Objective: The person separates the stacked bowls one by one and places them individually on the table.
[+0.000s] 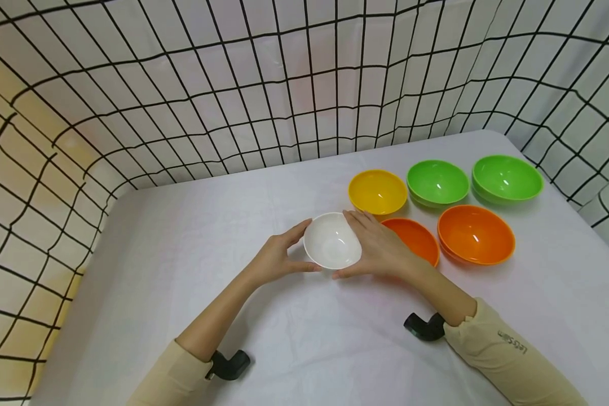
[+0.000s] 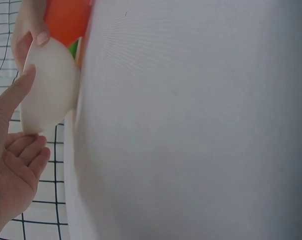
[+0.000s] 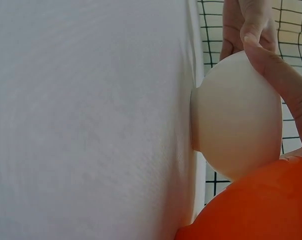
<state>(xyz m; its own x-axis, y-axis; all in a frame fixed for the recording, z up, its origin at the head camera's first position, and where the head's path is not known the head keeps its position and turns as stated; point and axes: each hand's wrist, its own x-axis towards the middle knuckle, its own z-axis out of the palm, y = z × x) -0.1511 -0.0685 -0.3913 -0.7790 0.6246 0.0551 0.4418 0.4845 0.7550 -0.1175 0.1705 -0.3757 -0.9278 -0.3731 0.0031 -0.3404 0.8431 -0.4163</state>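
A small white bowl (image 1: 332, 241) sits upright between both hands, left of the coloured bowls. My left hand (image 1: 279, 255) holds its left side, thumb at the near side and fingers round the far side. On the right side my right hand (image 1: 378, 243) grips the same bowl, thumb near and fingers over the far rim. In the right wrist view the foot of the white bowl (image 3: 238, 117) is at or just above the cloth; I cannot tell which. My right hand and forearm partly cover the smaller orange bowl (image 1: 415, 239).
A yellow bowl (image 1: 378, 192) and two green bowls, one nearer the middle (image 1: 438, 183) and one at the right (image 1: 507, 179), stand in the back row. A larger orange bowl (image 1: 476, 235) is in front of them. Black wire mesh (image 1: 309, 84) borders the white-covered table (image 1: 182, 242).
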